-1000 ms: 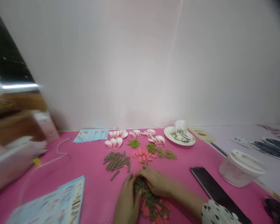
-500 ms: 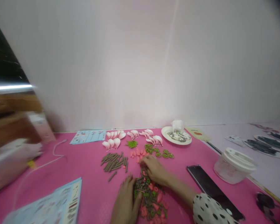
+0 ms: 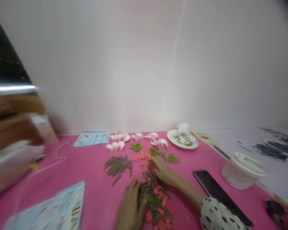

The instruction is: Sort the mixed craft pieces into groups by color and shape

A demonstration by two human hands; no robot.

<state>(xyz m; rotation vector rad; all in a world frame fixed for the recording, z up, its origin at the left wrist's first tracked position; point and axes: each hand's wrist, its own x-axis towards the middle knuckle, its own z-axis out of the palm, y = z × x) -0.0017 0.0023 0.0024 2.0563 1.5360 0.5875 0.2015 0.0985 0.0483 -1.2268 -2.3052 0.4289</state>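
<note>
A mixed pile of small brown, green and pink pieces (image 3: 156, 204) lies in front of me. My left hand (image 3: 131, 206) rests flat along the pile's left side, fingers stretched out and thumb touching the pieces. At the pile's far end, my right hand (image 3: 162, 171) has its fingers bent together beside a group of pink petal-like pieces (image 3: 141, 157); whatever is at its fingertips is too small to make out. Green ring pieces (image 3: 174, 158) lie just beyond that hand. Brown sticks (image 3: 118, 166) are gathered to the left, with a small green heap (image 3: 136, 147) behind them.
Pale pink petal-shaped pieces (image 3: 116, 147) sit in groups at the back. A white plate (image 3: 194, 145) stands back right; a phone (image 3: 220, 198) and lidded tub (image 3: 242, 172) lie right. Printed sheets (image 3: 50, 209) and a white cable (image 3: 45, 167) occupy the left.
My right hand has shifted slightly away from the pile toward the pink pieces, uncovering more of the pile's far end. The left hand stays almost where it was.
</note>
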